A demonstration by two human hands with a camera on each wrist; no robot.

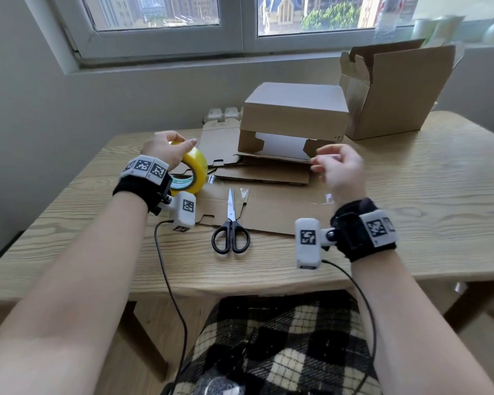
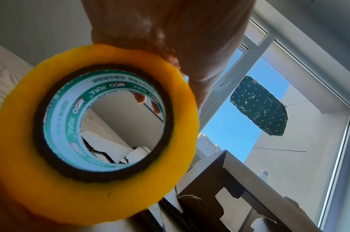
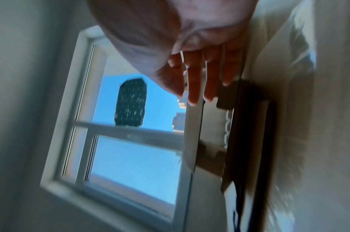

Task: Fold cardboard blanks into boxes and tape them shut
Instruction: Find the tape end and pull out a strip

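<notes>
My left hand (image 1: 169,149) grips a yellow tape roll (image 1: 196,169) from above and holds it on edge over the table's left side; in the left wrist view the tape roll (image 2: 114,188) fills the frame under the left hand (image 2: 170,31). My right hand (image 1: 335,165) hovers with loosely bent fingers (image 3: 194,81), holding nothing I can see, just in front of a folded cardboard box (image 1: 294,115). That box sits on a stack of flat blanks (image 1: 263,175). Another flat blank (image 1: 271,209) lies nearer me, with glints of clear tape on it.
Black-handled scissors (image 1: 231,223) lie shut on the near blank, points away from me. A taller open box (image 1: 394,89) stands at the back right by the window sill. The wooden table (image 1: 439,195) has bare surface at right and along its front edge.
</notes>
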